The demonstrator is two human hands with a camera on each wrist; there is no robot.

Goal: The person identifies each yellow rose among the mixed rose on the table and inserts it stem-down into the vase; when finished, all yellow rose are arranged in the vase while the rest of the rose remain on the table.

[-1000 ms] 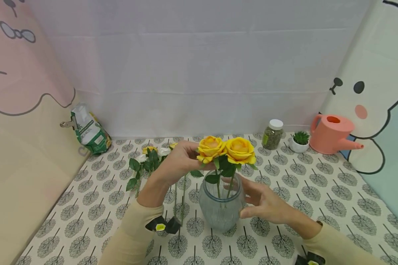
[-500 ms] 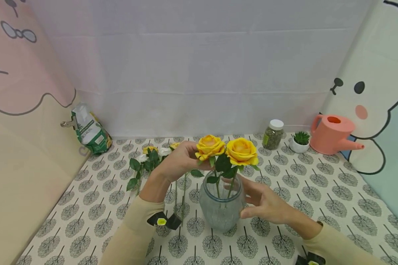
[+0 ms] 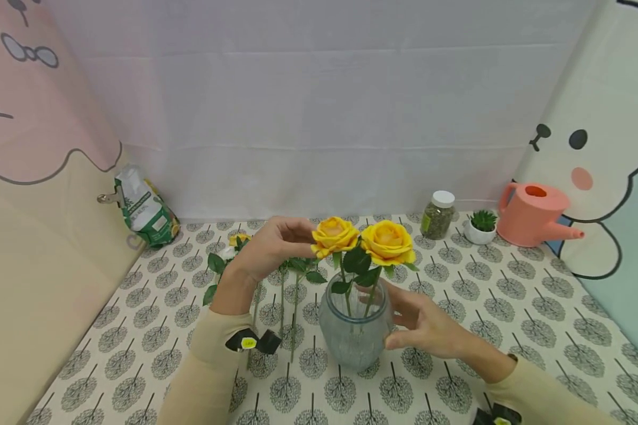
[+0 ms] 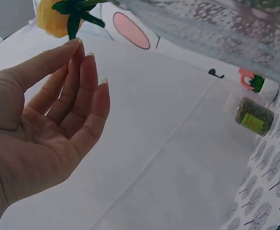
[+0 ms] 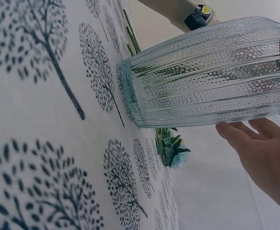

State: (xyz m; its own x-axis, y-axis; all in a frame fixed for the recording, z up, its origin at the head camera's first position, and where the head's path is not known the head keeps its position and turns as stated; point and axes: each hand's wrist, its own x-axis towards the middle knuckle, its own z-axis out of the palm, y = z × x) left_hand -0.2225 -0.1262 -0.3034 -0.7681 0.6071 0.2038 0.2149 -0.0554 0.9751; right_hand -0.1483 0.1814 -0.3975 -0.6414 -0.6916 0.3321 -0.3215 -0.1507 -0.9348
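Observation:
Two yellow roses stand in a ribbed glass vase (image 3: 351, 345); the left rose (image 3: 335, 236) and the right rose (image 3: 388, 243) lean slightly apart above its rim. My left hand (image 3: 263, 245) is beside the left rose's bloom, fingers loosely bent. In the left wrist view its thumb and index fingertips (image 4: 80, 44) meet just below the bloom's green sepals (image 4: 74, 21), with no stem between them. My right hand (image 3: 430, 327) holds the vase from the right, thumb on the near side and fingers round the far side. The vase is upright on the patterned cloth.
Several more flowers lie on the cloth left of the vase, with a white bloom (image 3: 227, 254) and long green stems (image 3: 293, 321). Along the back stand a clipped bag (image 3: 147, 209), a white-lidded jar (image 3: 438, 217), a potted succulent (image 3: 479, 227) and a coral watering can (image 3: 531, 215).
My left hand has let go below the left rose and drawn back leftward. The roses have spread a little apart since the first frame. My right hand stays at the vase.

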